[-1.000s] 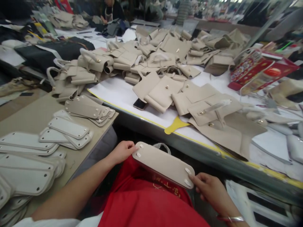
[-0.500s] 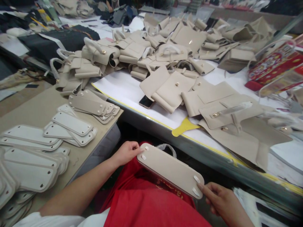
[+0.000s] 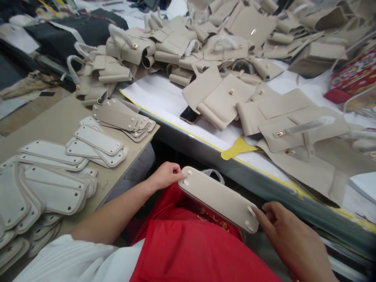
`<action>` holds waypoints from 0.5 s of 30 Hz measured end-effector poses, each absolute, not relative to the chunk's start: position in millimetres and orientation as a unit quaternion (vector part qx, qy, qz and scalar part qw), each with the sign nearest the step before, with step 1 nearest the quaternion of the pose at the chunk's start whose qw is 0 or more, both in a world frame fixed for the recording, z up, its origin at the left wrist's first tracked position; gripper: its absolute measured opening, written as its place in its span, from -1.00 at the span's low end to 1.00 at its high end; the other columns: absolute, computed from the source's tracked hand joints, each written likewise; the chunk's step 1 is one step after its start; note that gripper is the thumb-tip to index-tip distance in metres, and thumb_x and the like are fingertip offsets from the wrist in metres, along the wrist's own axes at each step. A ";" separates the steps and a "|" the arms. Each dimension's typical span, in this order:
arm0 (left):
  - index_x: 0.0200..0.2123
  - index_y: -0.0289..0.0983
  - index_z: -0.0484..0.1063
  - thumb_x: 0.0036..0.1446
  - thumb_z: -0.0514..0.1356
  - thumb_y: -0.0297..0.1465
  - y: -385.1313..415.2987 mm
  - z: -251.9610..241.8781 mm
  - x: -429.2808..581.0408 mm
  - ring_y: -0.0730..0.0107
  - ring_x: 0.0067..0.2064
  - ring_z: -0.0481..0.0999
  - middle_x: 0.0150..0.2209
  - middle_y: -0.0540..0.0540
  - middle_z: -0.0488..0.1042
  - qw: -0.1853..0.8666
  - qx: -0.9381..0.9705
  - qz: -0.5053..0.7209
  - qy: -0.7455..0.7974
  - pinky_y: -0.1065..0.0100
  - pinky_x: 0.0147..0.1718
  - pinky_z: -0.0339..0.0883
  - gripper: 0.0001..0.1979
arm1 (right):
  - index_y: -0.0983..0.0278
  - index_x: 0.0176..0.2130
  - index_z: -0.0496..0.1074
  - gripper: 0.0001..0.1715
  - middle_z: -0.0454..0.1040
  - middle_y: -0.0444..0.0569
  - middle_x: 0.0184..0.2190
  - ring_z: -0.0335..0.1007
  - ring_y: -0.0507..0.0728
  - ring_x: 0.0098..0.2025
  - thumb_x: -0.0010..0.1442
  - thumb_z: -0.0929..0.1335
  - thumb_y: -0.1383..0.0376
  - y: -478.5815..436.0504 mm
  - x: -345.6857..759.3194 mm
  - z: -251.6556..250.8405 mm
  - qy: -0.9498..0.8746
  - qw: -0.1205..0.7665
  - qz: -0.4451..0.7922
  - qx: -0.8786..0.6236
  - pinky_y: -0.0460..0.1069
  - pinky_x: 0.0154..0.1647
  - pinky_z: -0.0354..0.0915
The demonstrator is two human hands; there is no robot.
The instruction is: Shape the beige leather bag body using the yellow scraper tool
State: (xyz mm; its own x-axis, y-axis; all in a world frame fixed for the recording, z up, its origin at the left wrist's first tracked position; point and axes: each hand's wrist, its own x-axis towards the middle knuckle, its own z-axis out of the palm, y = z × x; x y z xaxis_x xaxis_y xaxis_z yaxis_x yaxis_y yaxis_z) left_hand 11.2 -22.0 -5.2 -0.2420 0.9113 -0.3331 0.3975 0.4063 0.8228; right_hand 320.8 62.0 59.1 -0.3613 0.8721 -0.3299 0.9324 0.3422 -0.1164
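Observation:
A beige handbag [image 3: 219, 197] lies over my lap with its long rounded base facing up. Small white-covered feet show at both ends of the base, and a plastic-wrapped handle [image 3: 216, 175] sticks out behind it. My left hand [image 3: 167, 175] pinches the left end between thumb and fingers. At the right end, my right hand [image 3: 289, 231] has its fingers bent against the edge by the feet; its thumb is partly hidden. The sides of the bag below the base are mostly out of sight.
Stacks of pale base panels [image 3: 53, 186] cover the board on my left, with beige panels [image 3: 117, 115] at its far corner. Many beige bags [image 3: 226, 86] are heaped on the white-topped table ahead. A phone [image 3: 189, 115] and a yellow piece [image 3: 239, 148] lie near its edge.
The view has shifted down and right. The base has tilted a little, and my right hand has come up and closer along its right end. My left hand keeps its hold.

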 end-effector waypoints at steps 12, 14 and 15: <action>-0.60 -0.32 0.32 -0.06 0.18 -0.17 -27.0 -3.0 11.0 0.59 -0.64 0.17 -0.70 0.09 0.25 0.448 0.426 0.343 0.707 0.52 -0.65 0.03 -0.68 | 0.36 0.08 0.15 -0.07 0.28 0.19 -0.01 0.21 0.27 -0.03 -0.12 0.37 -0.11 38.1 178.5 8.6 0.935 -0.032 -0.143 0.324 0.11 -0.03 0.10; -0.59 -0.32 0.32 -0.05 0.18 -0.16 -26.7 -3.2 10.3 0.60 -0.65 0.17 -0.70 0.09 0.26 0.456 0.420 0.343 0.706 0.52 -0.65 0.03 -0.68 | 0.33 0.07 0.17 -0.14 0.29 0.15 -0.01 0.21 0.26 -0.04 -0.09 0.35 -0.09 37.0 178.9 9.7 0.934 -0.039 -0.138 0.329 0.09 -0.04 0.09; -0.59 -0.32 0.32 -0.06 0.19 -0.16 -26.5 -3.4 9.9 0.60 -0.65 0.17 -0.70 0.09 0.26 0.460 0.418 0.342 0.705 0.52 -0.65 0.02 -0.68 | 0.32 0.06 0.18 -0.17 0.29 0.13 -0.02 0.21 0.25 -0.05 -0.07 0.34 -0.08 36.6 178.6 10.5 0.932 -0.039 -0.139 0.332 0.08 -0.04 0.09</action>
State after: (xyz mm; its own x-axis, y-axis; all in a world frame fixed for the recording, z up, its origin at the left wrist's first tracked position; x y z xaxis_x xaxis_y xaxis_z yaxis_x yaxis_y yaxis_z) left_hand 9.9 -26.5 -3.4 -0.2272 0.9038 -0.3625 0.2747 0.4167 0.8666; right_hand 178.6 36.6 10.5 -0.7767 0.6296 -0.0188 0.6078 0.7413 -0.2848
